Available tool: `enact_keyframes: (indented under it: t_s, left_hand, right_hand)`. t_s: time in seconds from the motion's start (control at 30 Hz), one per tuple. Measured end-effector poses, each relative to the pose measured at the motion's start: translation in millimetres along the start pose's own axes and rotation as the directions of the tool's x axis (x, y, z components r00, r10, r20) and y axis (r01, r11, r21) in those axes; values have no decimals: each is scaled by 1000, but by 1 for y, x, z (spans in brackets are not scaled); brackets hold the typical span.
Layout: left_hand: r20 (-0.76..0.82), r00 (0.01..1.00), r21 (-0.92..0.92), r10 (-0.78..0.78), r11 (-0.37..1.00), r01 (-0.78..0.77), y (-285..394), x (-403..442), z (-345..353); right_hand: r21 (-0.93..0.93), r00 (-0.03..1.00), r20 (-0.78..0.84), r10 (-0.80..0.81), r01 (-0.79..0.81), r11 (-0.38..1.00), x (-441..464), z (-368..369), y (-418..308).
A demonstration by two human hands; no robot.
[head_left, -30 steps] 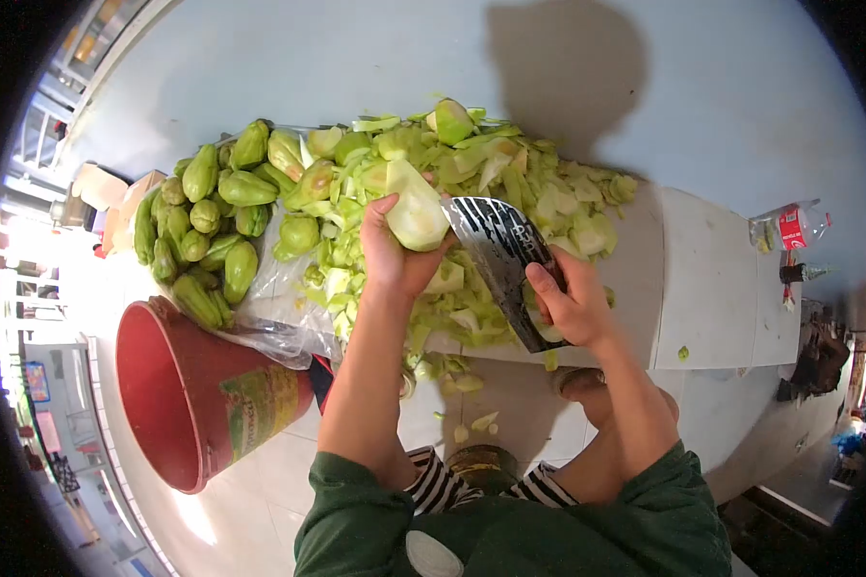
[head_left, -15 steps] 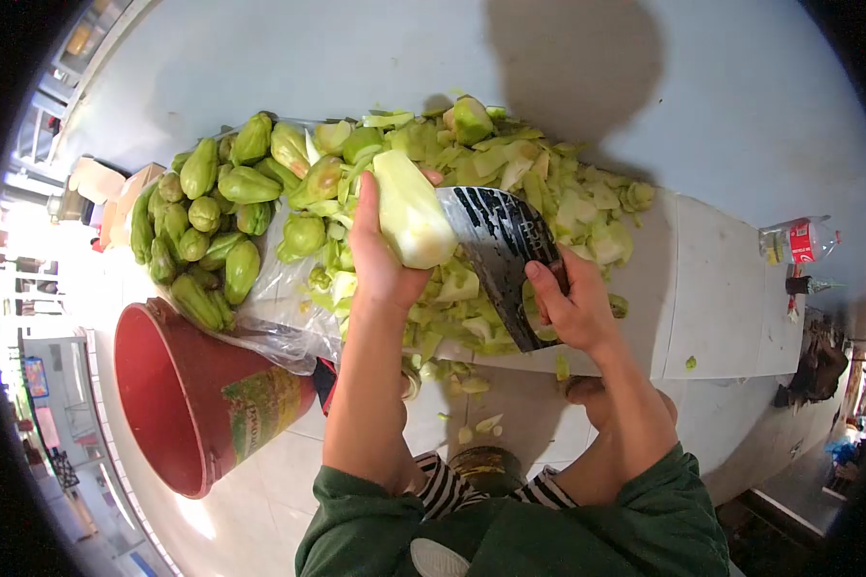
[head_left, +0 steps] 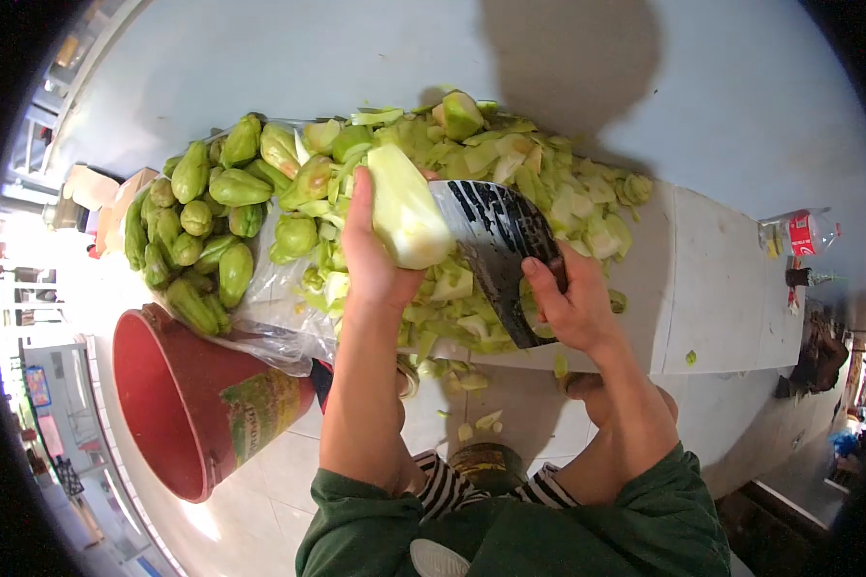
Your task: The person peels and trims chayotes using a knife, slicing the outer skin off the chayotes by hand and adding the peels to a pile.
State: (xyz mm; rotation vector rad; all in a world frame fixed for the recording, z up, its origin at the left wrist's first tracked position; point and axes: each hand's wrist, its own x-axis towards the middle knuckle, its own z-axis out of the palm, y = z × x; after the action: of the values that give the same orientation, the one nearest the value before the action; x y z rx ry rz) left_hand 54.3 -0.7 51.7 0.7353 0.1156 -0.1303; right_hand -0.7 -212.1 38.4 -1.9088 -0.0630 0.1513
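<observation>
A pale, peeled chayote (head_left: 406,207) is gripped by my left hand (head_left: 373,262), with the thumb along its left side. My right hand (head_left: 573,300) is wrapped round the handle of a broad dark cleaver (head_left: 498,236). The blade's pale upper end lies right beside the chayote; whether they touch is hard to tell. Wet scraps or streaks mark the blade. Beneath and behind both hands spreads a heap of green peels and cut pieces (head_left: 568,202). Whole unpeeled chayotes (head_left: 236,188) are piled to the left on clear plastic.
A red bucket (head_left: 168,404) lies tilted at the lower left, its mouth facing left. At the right are a clear bottle with a red label (head_left: 801,234) and a small dark object (head_left: 797,277). Cardboard boxes (head_left: 130,204) stand at the far left. Peel scraps (head_left: 489,420) lie on the floor.
Compared with a second ago, the chayote has tilted and shows a longer peeled side, and my left hand has shifted slightly left. The cleaver remains in my right hand, its blade slightly higher.
</observation>
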Motion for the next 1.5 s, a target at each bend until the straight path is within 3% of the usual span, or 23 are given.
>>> enact_keyframes:
  t_s: [0.07,0.2,0.27,0.4,0.57,0.93,1.0,1.2,1.27,1.3,1.37,1.5]
  left_hand:
    - [-286,956,-108,-73,993,43,-7,-1,14]
    - [-228,972,-96,-54,995,32,-14,-1,10]
    - [-196,978,-121,-67,992,44,-15,-1,10]
    - [-187,982,-125,-29,992,6,-15,-1,20]
    - [-222,963,-64,-151,988,140,-27,-4,28]
    - [-150,978,9,-142,989,145,-39,-2,31]
    - [-134,987,-178,-94,982,69,-48,-5,33]
    - [-104,982,-26,-160,987,158,-40,-6,34]
    - [-133,976,-52,-170,985,165,-42,-9,36]
    - [-162,970,-79,-183,982,172,-43,-10,37]
    - [-177,968,-83,-178,983,166,-45,-9,38]
    - [-153,980,-18,-130,991,129,-52,-6,33]
  right_hand:
    - [32,1000,0,28,-28,999,0,0,2]
    - [35,1000,13,22,-22,999,1,-4,4]
    - [132,996,32,83,-87,987,0,-3,0]
    - [158,1000,5,27,-27,987,1,1,5]
    - [242,997,-48,66,-53,969,2,11,-3]
    - [339,998,4,62,-60,939,11,4,-3]
    - [353,997,-6,72,-65,933,11,4,-3]
    - [238,997,-15,81,-75,968,12,3,-1]
    - [198,978,5,209,-206,958,12,-1,-9]
    - [199,978,4,210,-206,958,13,-1,-8]
    - [30,987,-83,138,-136,990,15,-1,-7]
    - [-25,988,-126,90,-94,995,16,4,-4]
